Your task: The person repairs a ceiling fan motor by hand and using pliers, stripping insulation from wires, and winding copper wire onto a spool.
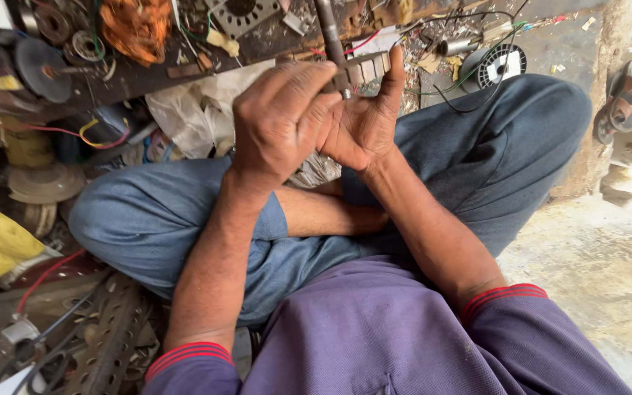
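Here the workbench point(148, 77) of scrap and wire lies beyond the knees. Over the lap, the right hand point(366, 121) cups a small slotted metal part point(363, 71), fingers half-closed around it. The left hand point(279, 121) pinches a steel rod point(328, 33), its long axis running away from the body, tip touching the part.

Sunlit concrete floor point(594, 271) at four o'clock; cluttered wooden board point(148, 73) at eleven; rough wall point(608, 95) at two.
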